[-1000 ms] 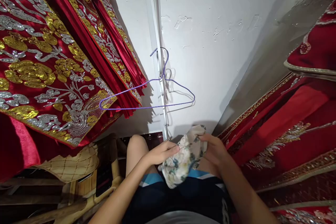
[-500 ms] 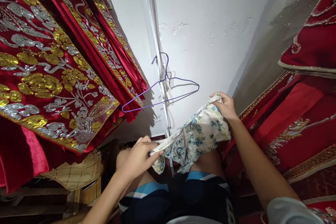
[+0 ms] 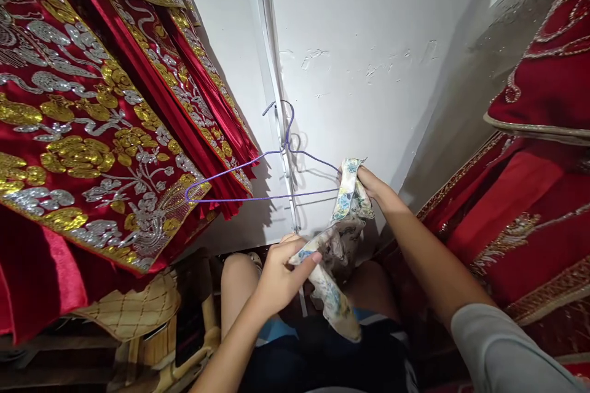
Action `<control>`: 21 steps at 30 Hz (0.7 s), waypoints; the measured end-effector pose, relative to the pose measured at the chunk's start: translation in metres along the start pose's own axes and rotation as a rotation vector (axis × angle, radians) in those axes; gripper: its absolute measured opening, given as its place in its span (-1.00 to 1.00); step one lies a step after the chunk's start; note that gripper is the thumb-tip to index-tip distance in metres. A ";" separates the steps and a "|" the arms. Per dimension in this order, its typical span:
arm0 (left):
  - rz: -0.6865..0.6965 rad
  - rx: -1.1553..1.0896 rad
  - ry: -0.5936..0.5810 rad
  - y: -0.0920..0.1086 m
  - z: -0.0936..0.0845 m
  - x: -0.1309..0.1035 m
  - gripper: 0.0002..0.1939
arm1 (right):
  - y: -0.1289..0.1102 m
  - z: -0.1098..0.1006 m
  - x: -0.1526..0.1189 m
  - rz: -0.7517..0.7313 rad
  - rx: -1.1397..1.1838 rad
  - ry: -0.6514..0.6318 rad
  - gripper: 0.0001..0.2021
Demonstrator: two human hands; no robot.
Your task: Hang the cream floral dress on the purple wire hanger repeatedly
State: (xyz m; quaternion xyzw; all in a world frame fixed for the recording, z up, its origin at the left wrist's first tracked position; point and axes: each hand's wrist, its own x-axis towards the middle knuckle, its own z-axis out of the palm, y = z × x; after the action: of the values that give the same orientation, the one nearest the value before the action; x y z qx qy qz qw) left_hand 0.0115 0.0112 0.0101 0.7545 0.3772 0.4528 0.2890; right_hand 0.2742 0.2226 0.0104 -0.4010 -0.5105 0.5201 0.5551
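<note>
A purple wire hanger [image 3: 258,198] hangs by its hook on a white upright strip against the wall. Below its right side is a crumpled cream garment [image 3: 334,295] with a blue, green and yellow floral pattern. My left hand [image 3: 288,267] pinches the garment's edge between thumb and fingers, under the hanger's lower bar. My right hand [image 3: 362,183] is at the hanger's right end, its fingers mostly behind the cloth, with the upper part of the garment draped over them. The hanger's right corner is hidden by cloth and hand.
Red garments with gold and silver sequins [image 3: 92,147] hang on the left. More red beaded garments [image 3: 530,196] hang on the right. A wooden chair [image 3: 207,313] with a quilted yellow cushion [image 3: 138,304] stands at the lower left. The white wall [image 3: 359,43] is ahead.
My right hand has moved left to the hanger's right end with the cloth. My left hand has shifted right and slightly up. The stretched garment is now bunched, and the hanger has swung left.
</note>
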 end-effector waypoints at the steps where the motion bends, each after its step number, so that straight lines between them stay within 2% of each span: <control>1: -0.036 0.005 0.009 -0.001 -0.008 -0.002 -0.59 | -0.005 0.004 -0.002 0.015 0.012 -0.033 -0.75; 5: -0.158 0.099 0.045 -0.012 -0.055 -0.010 -0.67 | -0.029 0.015 -0.010 0.066 0.057 -0.136 -0.76; 9: -0.110 0.478 0.035 -0.035 -0.106 -0.011 -0.77 | -0.053 0.017 -0.019 0.155 0.064 -0.219 -0.81; 12: -0.141 0.697 0.003 -0.054 -0.133 -0.002 -0.80 | -0.069 0.015 -0.024 0.192 0.048 -0.291 -0.76; 14: -0.207 0.739 0.027 -0.062 -0.141 0.009 -0.76 | -0.079 0.012 -0.025 0.171 0.025 -0.318 -0.70; 17: -0.291 0.773 0.175 -0.065 -0.139 0.031 -0.77 | -0.093 0.007 -0.025 0.158 -0.023 -0.323 -0.70; 19: -0.273 0.761 0.297 -0.063 -0.133 0.045 -0.79 | -0.102 0.002 -0.027 0.168 -0.045 -0.314 -0.72; 21: -0.185 0.698 0.395 -0.058 -0.124 0.059 -0.81 | -0.110 -0.003 -0.031 0.207 -0.056 -0.295 -0.76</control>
State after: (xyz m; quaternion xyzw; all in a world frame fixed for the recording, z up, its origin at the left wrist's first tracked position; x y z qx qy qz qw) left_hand -0.1003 0.1039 0.0450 0.6686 0.6225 0.4060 -0.0229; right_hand 0.2977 0.1775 0.1127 -0.3861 -0.5565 0.6132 0.4065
